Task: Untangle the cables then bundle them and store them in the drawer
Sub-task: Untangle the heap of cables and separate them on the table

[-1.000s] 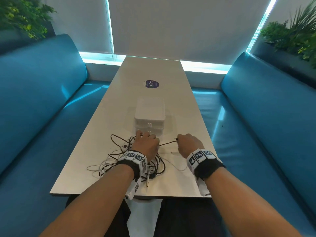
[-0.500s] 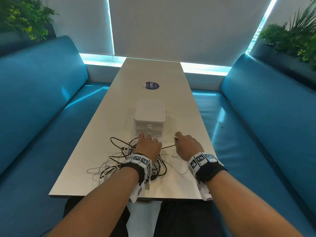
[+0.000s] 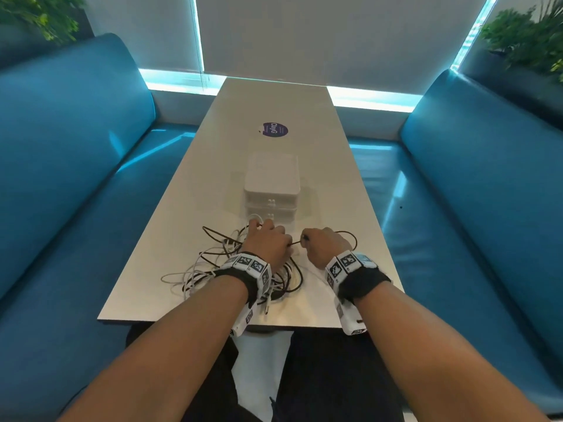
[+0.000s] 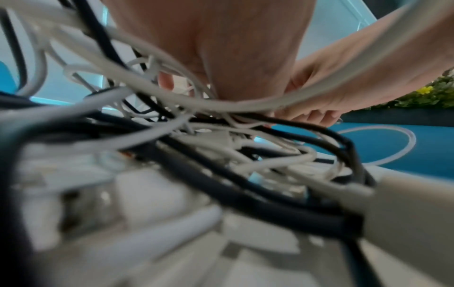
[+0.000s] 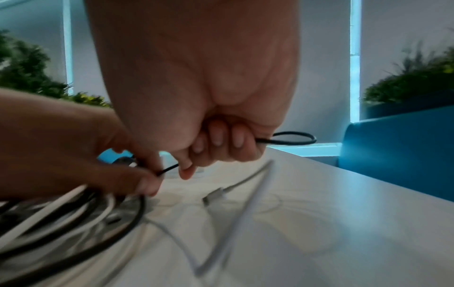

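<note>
At the near edge of the desk (image 3: 320, 312) lies the heap of cables (image 3: 213, 269), black and white loops still knotted together; the left hand (image 3: 268, 243) pinches a black cable (image 5: 169, 170) over the heap, and the right hand (image 3: 324, 245) grips the same strand, curled round it; beyond them the white drawer box (image 3: 271, 190) stands closed; untangling seems barely begun, bundling and storing remain.
</note>
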Tool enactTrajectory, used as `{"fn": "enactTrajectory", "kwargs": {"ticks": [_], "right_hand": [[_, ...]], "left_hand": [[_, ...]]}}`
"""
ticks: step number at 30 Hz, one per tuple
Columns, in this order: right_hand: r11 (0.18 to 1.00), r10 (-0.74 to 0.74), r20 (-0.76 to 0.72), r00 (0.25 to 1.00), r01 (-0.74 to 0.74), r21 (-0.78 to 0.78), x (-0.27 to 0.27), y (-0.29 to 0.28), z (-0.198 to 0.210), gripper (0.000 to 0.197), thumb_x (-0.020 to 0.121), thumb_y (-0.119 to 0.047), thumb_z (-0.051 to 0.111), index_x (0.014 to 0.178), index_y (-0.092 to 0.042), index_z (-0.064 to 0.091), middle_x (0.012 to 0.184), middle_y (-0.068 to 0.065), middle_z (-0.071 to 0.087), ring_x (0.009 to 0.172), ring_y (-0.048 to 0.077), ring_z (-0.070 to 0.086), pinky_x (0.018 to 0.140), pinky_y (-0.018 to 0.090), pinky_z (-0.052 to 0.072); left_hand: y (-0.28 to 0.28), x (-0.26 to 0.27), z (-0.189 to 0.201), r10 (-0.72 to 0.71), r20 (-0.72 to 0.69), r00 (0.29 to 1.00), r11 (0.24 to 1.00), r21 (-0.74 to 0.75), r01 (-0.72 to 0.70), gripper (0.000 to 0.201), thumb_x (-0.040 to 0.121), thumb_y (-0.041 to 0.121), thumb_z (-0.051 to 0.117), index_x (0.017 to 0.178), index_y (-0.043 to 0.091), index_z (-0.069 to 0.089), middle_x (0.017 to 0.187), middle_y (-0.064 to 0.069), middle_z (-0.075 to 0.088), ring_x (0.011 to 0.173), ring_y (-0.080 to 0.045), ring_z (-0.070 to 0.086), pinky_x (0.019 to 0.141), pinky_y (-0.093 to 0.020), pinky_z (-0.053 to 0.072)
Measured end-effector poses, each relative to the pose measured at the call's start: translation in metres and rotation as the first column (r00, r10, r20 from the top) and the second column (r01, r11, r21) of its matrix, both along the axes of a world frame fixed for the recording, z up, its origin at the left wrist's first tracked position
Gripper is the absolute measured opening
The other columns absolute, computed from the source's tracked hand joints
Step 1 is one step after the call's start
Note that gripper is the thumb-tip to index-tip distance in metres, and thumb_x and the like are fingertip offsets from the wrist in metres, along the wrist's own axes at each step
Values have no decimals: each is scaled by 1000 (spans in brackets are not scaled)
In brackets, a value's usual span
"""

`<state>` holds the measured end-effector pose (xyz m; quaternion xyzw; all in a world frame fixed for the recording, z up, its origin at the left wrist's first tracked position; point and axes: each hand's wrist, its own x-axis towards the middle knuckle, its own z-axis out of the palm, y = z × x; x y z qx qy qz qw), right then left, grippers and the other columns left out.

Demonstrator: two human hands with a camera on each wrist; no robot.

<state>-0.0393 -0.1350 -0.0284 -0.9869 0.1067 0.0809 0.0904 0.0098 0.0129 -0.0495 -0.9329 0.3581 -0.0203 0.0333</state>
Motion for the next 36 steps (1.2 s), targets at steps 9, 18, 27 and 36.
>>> {"fn": "enactTrajectory", "kwargs": {"ticks": [9,18,27,36], "right_hand": [[958,-286,19,958,286,-15,-15,-51,-2,24,94,-17,44,107,-21,64,106,9,63,93,32,63,76,35,49],[995,45,88,995,-37,-92,-6,-1,-8,37,102,-29,38,138,-23,43,109,14,63,94,34,64,73,40,51],[996,85,61,995,-85,-1,0,5,-3,21,101,-29,42,105,-20,61,95,9,63,80,28,62,74,42,55],[974,-217,100,971,223,-50,-15,-55,13,25,100,-28,43,109,-19,64,105,11,62,90,33,62,79,39,53]], "left_hand": [[3,1,0,11,112,994,999,35,-15,24,98,28,49,110,29,69,113,7,63,120,-24,46,104,-52,21],[-3,-4,3,42,78,996,998,44,-46,21,96,22,50,112,26,64,116,5,63,127,-27,42,107,-54,20],[2,-6,5,14,115,993,1000,5,-14,27,100,37,45,105,27,69,110,6,67,123,-26,46,106,-54,22],[5,4,8,22,104,994,994,100,-33,24,96,28,54,112,30,71,116,6,66,121,-25,46,107,-54,21]]}}
